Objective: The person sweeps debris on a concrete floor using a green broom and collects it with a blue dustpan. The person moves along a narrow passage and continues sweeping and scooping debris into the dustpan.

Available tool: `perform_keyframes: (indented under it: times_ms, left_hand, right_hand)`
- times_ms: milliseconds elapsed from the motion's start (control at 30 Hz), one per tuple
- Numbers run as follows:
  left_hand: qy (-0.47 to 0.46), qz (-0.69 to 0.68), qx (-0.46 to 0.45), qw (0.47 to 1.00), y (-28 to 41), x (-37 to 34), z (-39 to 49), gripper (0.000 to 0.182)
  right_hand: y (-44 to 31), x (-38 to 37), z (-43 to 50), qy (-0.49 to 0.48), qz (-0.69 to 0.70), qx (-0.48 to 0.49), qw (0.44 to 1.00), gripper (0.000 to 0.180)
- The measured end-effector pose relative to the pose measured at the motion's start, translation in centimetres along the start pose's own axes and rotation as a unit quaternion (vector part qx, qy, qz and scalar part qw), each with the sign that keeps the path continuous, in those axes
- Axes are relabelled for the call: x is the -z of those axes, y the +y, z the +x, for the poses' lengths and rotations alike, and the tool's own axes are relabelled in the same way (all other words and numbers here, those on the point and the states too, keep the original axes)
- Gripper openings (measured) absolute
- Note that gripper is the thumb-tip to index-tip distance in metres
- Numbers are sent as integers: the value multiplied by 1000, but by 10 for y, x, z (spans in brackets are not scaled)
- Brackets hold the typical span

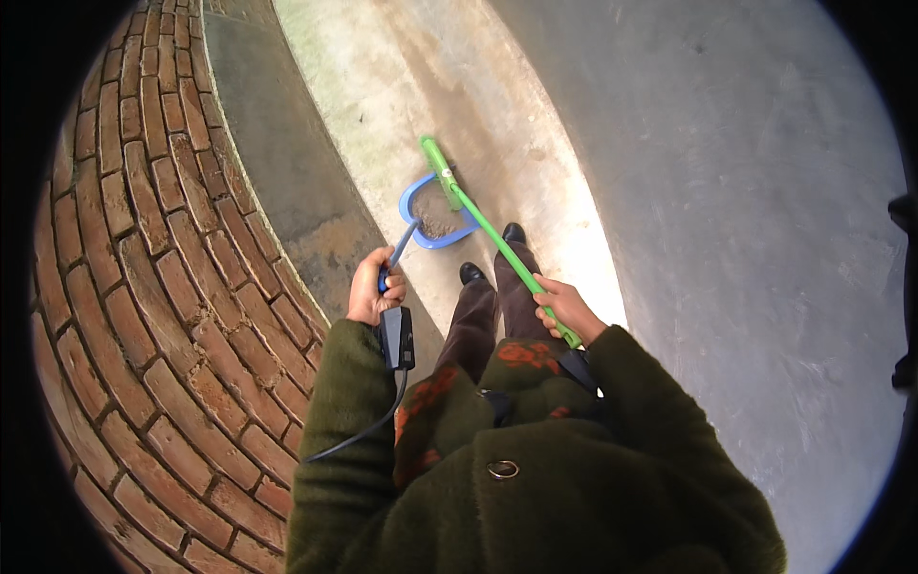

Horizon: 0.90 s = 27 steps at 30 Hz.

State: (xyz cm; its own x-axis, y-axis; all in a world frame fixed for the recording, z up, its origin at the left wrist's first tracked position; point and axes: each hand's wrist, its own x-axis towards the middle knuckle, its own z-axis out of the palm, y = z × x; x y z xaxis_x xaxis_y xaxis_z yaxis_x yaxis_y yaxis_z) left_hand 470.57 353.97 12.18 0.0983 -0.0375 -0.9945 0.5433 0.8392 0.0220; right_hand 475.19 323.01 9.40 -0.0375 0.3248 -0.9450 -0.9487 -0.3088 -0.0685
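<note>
In my left hand (376, 287) is the long blue handle (406, 242) of a dustpan. The blue dustpan (410, 197) rests on the pale floor strip ahead of my shoes, with grey-brown dirt (437, 212) in it. My right hand (571, 307) grips the green handle (502, 247) of a broom near its top end. The green broom head (437, 159) lies across the dustpan's far right side, its bristles over the pan's mouth. Part of the pan's rim is hidden behind the broom.
A brick wall (168, 287) rises close on my left, with a dark floor strip (280, 136) along its foot. To the right stretches a smooth grey surface (731, 215). My black shoes (471, 273) stand just behind the dustpan. A black device (396, 337) with a cable sits at my left wrist.
</note>
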Motion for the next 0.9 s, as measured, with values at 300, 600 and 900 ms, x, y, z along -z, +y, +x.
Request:
perform_keyframes:
  times_ms: [300,600,900]
  left_hand:
    - [-49,-62,48,996,-20,40,-16,27]
    - [35,-159,-37,986,-40,12,-2,25]
    - [31,-161,-55,985,-36,0,0,23]
  right_hand:
    - [-75,15,45,150,-443,258,846,47]
    - [-200,-25,198,207,-612,292,705,35]
    - [-51,8,115,148,-472,134,859,45]
